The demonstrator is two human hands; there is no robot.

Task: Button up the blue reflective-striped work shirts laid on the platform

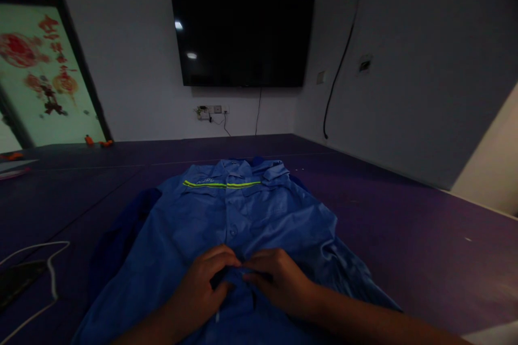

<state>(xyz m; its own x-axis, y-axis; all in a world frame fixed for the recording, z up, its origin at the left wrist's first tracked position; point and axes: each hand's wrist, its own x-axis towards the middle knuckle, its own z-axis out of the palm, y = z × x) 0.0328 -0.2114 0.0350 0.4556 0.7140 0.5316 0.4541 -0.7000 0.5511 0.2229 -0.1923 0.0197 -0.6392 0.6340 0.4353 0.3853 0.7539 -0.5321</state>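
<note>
A blue work shirt (259, 215) with a yellow-green reflective stripe (220, 184) lies spread flat on the dark purple surface (404, 226), collar away from me. My left hand (206, 285) and my right hand (279, 280) meet at the shirt's button placket, low on the front. Both hands have their fingers curled in a pinch on the placket fabric, fingertips touching each other. What lies between the fingertips, a button or only cloth, is too dark to make out.
A white cable (50, 275) and a dark flat device (18, 280) lie at the left edge. A black wall screen (243, 38) hangs ahead above wall sockets (212, 110). A glass door with red decorations (40, 64) stands at the left.
</note>
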